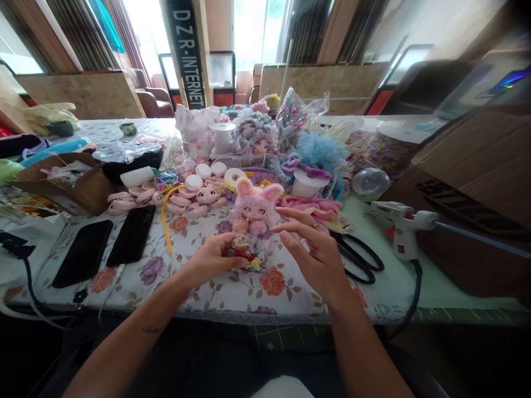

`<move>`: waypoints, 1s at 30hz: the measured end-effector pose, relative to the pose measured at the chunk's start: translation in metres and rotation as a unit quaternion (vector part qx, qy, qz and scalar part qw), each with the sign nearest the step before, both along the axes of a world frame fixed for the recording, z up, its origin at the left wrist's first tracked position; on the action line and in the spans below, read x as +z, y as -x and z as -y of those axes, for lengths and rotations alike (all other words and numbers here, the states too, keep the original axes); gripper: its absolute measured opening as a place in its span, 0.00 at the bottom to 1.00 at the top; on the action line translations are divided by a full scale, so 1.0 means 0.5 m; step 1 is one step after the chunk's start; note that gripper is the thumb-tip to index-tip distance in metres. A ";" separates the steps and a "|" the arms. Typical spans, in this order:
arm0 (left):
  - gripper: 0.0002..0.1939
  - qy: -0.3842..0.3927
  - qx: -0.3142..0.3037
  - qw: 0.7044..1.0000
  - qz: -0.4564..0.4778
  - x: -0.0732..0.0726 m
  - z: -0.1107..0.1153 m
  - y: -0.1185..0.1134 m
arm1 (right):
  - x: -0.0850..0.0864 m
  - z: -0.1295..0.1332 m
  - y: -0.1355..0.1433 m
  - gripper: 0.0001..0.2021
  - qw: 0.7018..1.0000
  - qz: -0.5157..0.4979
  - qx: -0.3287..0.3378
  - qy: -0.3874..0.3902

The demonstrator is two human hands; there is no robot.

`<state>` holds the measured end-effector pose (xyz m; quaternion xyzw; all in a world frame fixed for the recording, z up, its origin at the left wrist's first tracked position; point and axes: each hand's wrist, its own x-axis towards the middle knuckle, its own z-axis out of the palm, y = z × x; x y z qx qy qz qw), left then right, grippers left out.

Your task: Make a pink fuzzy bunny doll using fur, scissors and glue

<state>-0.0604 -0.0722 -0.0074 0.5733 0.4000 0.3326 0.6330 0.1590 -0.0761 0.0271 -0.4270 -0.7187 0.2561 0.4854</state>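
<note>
A small pink doll (255,209) with long rabbit ears stands upright on the flowered tablecloth (232,290). Just in front of it, my left hand (218,255) grips a clear packet (249,254) of small colourful pieces between thumb and fingers. My right hand (311,246) is at the doll's right side, its fingers stretched out and apart, holding nothing. Behind the doll lie pink doll faces (207,194) and white spools (307,183).
Two black phones (130,236) lie at the left, near an open cardboard box (78,185). Black-handled scissors (360,257), a white glue gun (402,224) with its cord, and a large carton (468,221) are at the right. Wrapped dolls and blue fluff (321,152) are piled behind.
</note>
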 end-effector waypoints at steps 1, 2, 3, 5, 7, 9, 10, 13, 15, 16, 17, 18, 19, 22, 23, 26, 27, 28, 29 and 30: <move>0.20 -0.003 -0.001 1.000 -0.004 0.003 0.002 0.001 | 0.012 -0.005 -0.006 0.08 0.999 0.040 0.020 0.013; 0.21 -0.009 0.000 1.000 -0.011 0.006 0.004 0.002 | 0.023 -0.009 -0.012 0.08 0.997 0.069 0.036 0.026; 0.23 -0.015 0.002 1.000 -0.022 0.010 0.007 0.004 | 0.032 -0.014 -0.016 0.09 0.994 0.089 0.048 0.036; 0.25 -0.035 0.011 0.998 -0.058 0.016 0.012 0.008 | 0.048 -0.021 -0.022 0.09 0.991 0.105 0.066 0.045; 0.26 -0.060 0.016 0.993 -0.097 0.020 0.016 0.012 | 0.060 -0.025 -0.024 0.10 0.987 0.125 0.088 0.052; 0.27 -0.084 0.018 0.990 -0.117 0.024 0.019 0.016 | 0.068 -0.026 -0.023 0.11 0.981 0.147 0.109 0.065; 0.27 -0.093 0.018 0.988 -0.118 0.026 0.019 0.017 | 0.070 -0.028 -0.023 0.11 0.979 0.155 0.115 0.071; 0.27 -0.107 0.015 0.989 -0.105 0.030 0.019 0.018 | 0.071 -0.035 -0.022 0.12 0.973 0.147 0.148 0.098; 0.28 -0.103 0.019 0.990 -0.090 0.031 0.017 0.018 | 0.072 -0.041 -0.024 0.12 0.964 0.133 0.191 0.131; 0.29 -0.094 0.023 0.992 -0.079 0.031 0.015 0.017 | 0.074 -0.043 -0.025 0.12 0.957 0.126 0.215 0.148; 0.31 -0.079 0.028 0.994 -0.066 0.029 0.013 0.018 | 0.077 -0.045 -0.026 0.12 0.950 0.121 0.235 0.166; 0.32 -0.061 0.034 0.996 -0.051 0.027 0.011 0.018 | 0.080 -0.045 -0.027 0.11 0.944 0.114 0.250 0.181; 0.33 -0.042 0.041 0.998 -0.033 0.023 0.008 0.018 | 0.083 -0.045 -0.027 0.11 0.939 0.105 0.261 0.196; 0.33 -0.005 0.064 0.998 0.019 0.011 0.000 0.021 | 0.087 -0.043 -0.026 0.11 0.925 0.078 0.281 0.243; 0.32 0.002 0.070 0.997 0.033 0.007 -0.003 0.022 | 0.085 -0.043 -0.025 0.13 0.921 0.068 0.281 0.260; 0.28 0.023 0.081 0.995 0.063 -0.002 -0.008 0.023 | 0.068 -0.044 -0.017 0.20 0.912 0.017 0.268 0.310; 0.27 0.029 0.083 0.994 0.070 -0.004 -0.008 0.023 | 0.061 -0.045 -0.014 0.21 0.910 -0.007 0.257 0.327; 0.27 0.033 0.086 0.993 0.077 -0.005 -0.009 0.022 | 0.054 -0.047 -0.011 0.20 0.907 -0.029 0.246 0.342; 0.26 0.034 0.088 0.992 0.083 -0.006 -0.009 0.021 | 0.047 -0.048 -0.008 0.19 0.905 -0.047 0.235 0.353; 0.25 0.035 0.088 0.992 0.086 -0.006 -0.009 0.020 | 0.041 -0.050 -0.005 0.17 0.904 -0.059 0.224 0.359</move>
